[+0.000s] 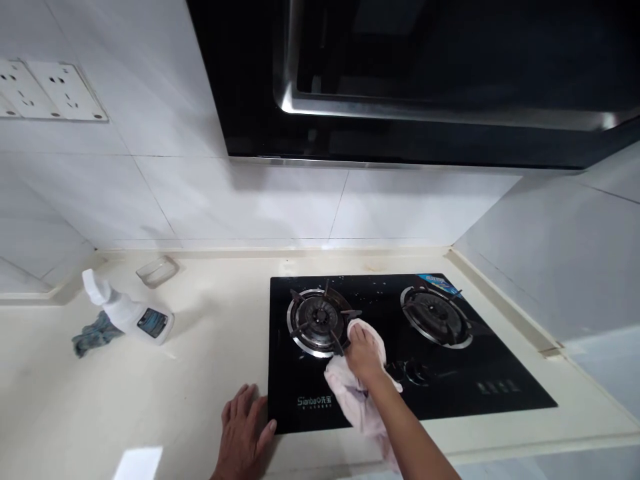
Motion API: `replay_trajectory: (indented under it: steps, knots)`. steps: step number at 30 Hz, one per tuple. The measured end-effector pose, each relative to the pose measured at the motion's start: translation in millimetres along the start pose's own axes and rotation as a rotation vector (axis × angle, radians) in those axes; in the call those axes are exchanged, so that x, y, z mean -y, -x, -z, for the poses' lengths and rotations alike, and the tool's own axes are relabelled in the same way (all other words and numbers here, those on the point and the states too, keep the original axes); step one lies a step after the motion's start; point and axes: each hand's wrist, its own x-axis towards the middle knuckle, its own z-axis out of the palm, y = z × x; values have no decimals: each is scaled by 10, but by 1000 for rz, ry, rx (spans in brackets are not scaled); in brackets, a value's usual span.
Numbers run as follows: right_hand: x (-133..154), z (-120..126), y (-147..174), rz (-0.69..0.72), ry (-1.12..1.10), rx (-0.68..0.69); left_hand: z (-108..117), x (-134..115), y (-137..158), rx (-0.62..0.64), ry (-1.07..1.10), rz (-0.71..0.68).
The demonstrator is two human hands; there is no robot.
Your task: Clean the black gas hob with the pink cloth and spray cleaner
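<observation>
Soft cloth [345, 387] beside a burner [320, 319]

The left hand [243, 427] lay flat, fingers slightly apart, at the cooktop [385, 300] corner. Beyond, the right hand [363, 355] pressed the cloth, grip unclear; it seemed light, limp, best held where bunched.

The pale cloth [345, 390] is soft, matt fabric, rumpled into folds. Beneath it, the stove [480, 373] has a smooth, glossy black surface that looks like glass; its left burner [320, 316] and right burner [434, 313] have shiny metal rings with duller, dark supports. The hood [400, 140] is polished black, edged in bright metal. At left, the bottle [130, 317] is smooth white plastic, the rag [95, 337] crumpled textile, the dish [157, 271] clear and glossy. The table [215, 347] looks smooth, with a soft sheen.
</observation>
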Motion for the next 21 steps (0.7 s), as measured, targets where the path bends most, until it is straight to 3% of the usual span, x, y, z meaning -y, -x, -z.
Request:
replay_trajectory:
  steps: [3, 11, 18, 21]
  knots:
    - [-45, 93, -93, -13, -10, -4, 16, -14, -5, 1, 4, 3]
    - [-40, -87, 473, -4, 41, -31, -14, 11, 0, 13, 15, 15]
    - [-139, 53, -62, -84, 52, -6, -17, 12, 1, 21, -7, 11]
    - [-162, 8, 23, -61, 58, -20, -7, 5, -5, 33, -6, 17]
